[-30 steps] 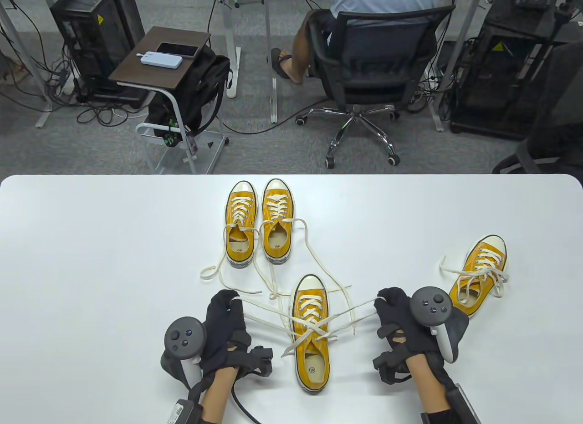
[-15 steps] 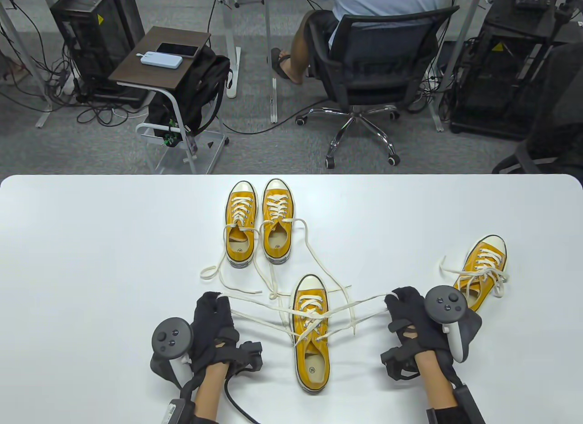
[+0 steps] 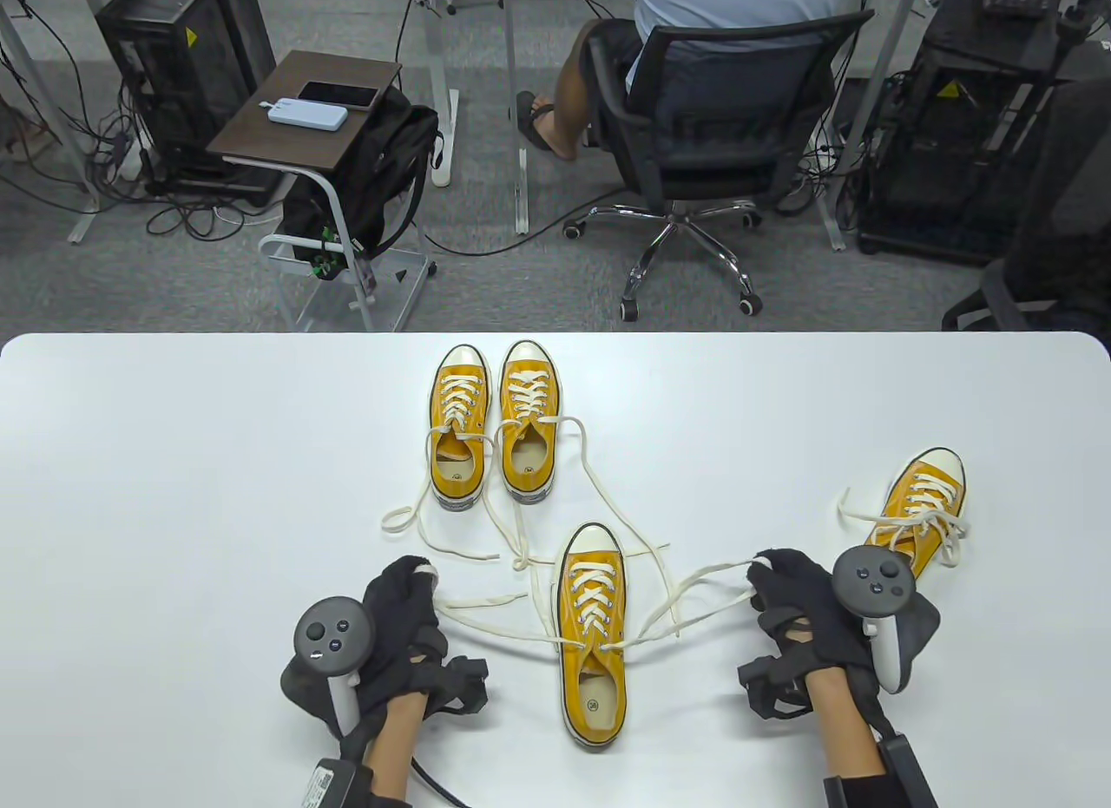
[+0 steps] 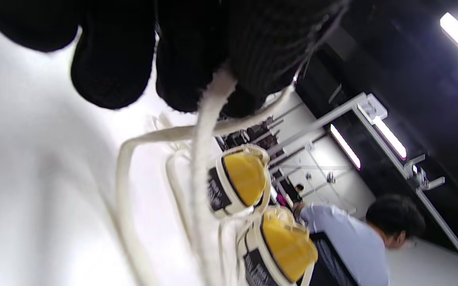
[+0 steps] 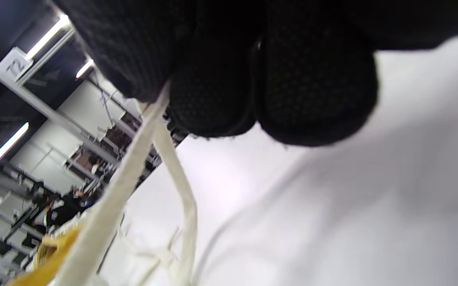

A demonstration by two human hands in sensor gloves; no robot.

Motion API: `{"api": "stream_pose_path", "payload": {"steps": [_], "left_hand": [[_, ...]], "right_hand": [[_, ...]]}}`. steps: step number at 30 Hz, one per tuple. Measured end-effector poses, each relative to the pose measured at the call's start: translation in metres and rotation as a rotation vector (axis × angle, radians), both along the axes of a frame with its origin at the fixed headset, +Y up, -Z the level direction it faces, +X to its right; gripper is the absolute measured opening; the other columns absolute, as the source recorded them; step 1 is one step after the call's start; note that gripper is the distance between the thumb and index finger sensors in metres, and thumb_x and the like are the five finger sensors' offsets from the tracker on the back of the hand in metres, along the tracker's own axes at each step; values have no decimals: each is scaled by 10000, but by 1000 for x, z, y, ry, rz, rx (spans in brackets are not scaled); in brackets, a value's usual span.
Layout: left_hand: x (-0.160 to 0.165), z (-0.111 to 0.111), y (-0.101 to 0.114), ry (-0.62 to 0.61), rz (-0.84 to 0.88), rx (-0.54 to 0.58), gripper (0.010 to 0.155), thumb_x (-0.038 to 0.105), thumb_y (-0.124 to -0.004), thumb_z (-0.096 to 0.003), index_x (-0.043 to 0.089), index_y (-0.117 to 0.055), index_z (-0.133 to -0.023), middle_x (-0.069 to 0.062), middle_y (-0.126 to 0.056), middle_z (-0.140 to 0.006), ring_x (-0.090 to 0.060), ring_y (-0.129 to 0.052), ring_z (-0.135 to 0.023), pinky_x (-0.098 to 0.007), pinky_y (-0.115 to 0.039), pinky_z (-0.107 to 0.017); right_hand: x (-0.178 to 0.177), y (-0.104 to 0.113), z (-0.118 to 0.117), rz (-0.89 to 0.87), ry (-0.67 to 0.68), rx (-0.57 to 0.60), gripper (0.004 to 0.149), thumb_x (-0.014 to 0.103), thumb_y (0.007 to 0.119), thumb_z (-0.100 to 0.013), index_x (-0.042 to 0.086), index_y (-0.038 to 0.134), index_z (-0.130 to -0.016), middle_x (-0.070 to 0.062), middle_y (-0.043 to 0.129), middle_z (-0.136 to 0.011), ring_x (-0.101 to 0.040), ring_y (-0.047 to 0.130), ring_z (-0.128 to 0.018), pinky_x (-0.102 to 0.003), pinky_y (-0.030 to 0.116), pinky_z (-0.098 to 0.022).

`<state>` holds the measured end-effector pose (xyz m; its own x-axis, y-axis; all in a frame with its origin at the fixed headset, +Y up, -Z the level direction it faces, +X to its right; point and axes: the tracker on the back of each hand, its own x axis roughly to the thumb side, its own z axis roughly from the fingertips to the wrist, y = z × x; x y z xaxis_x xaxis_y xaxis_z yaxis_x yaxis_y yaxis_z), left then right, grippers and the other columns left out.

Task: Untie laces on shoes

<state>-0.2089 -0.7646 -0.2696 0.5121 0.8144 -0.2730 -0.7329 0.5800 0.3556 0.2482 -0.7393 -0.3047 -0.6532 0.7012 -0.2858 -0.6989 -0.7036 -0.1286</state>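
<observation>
White table [image 3: 174,495] under office clutter. Near yellow shoe [image 3: 593,643] at front centre, bow undone. Left hand [image 3: 399,626] left of shoe, pinches left lace [image 3: 486,601]. Right hand [image 3: 803,613] right of shoe, pinches right lace [image 3: 694,582]. Shoe pair [image 3: 495,422] behind; fourth shoe [image 3: 920,509] beyond right hand.

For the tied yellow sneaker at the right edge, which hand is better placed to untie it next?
Right. The right hand lies beside that yellow canvas sneaker; the left hand is across the table, though both hold laces now.
</observation>
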Motion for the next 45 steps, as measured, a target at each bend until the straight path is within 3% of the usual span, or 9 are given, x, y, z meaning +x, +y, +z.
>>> {"api": "stream_pose_path", "payload": {"steps": [5,11,14,17,23,29,32,37,45], "left_hand": [[16,-8,0,-181,-121,-99,452,279,-756,-489,282,-870,-927,-94,-869,-935,-393,-898,-753,-544,-771,-516],[17,-10,6,-173,-281,-225,524,190,-724,-490,268,-776,-1005,-100,-778,-1022,-406,-842,-825,-545,-748,-552],[9,-8,8,-156,-239,-222,524,224,-710,-497,264,-764,-1017,-123,-764,-1026,-422,-824,-832,-553,-737,-558],[3,-8,7,-167,-135,-215,532,314,-729,-504,242,-761,-1029,-153,-759,-1022,-442,-812,-831,-564,-728,-556],[4,-8,7,-188,-86,-209,549,402,-717,-509,225,-779,-1025,-171,-772,-1010,-455,-815,-819,-567,-730,-547],[8,-9,9,-215,-90,-204,557,428,-715,-508,228,-782,-1024,-172,-776,-1007,-455,-816,-819,-566,-731,-546],[9,-9,9,-221,-84,-204,557,434,-715,-509,231,-784,-1023,-172,-777,-1007,-457,-816,-816,-566,-731,-546],[10,-12,9,-232,-78,-213,557,439,-713,-510,230,-787,-1021,-177,-779,-1005,-459,-815,-817,-567,-729,-546],[10,-13,11,-235,-75,-207,553,442,-711,-511,234,-792,-1017,-177,-780,-1004,-462,-815,-815,-568,-729,-546]], "right_hand": [[-27,-5,-2,107,133,-75,439,237,843,-444,121,816,-867,-161,981,-688,-361,993,-390,-454,837,-212],[-39,-10,-2,235,162,-129,500,173,795,-464,82,712,-948,-201,910,-800,-371,971,-453,-467,828,-260],[-34,-5,0,230,138,-113,536,228,797,-470,86,673,-972,-233,866,-842,-400,949,-496,-485,817,-290],[-35,6,6,230,148,-52,644,377,807,-459,77,624,-999,-252,846,-856,-416,942,-503,-494,812,-295],[-84,28,27,274,376,-12,733,511,761,-457,42,622,-1002,-242,910,-772,-419,967,-462,-494,827,-266],[-142,4,43,404,624,-155,888,592,753,-430,-30,510,-1016,-213,933,-730,-395,986,-428,-472,839,-244],[-151,-10,43,452,638,-202,890,578,773,-428,-50,503,-999,-165,973,-647,-358,1011,-361,-442,853,-194],[-155,-19,45,394,565,-207,743,460,776,-472,-86,579,-935,-39,1042,-333,-227,1025,-72,-330,839,25],[-149,-17,47,363,496,-93,564,313,803,-474,-77,703,-869,-80,1033,-210,-180,1021,43,-287,835,112]]}}
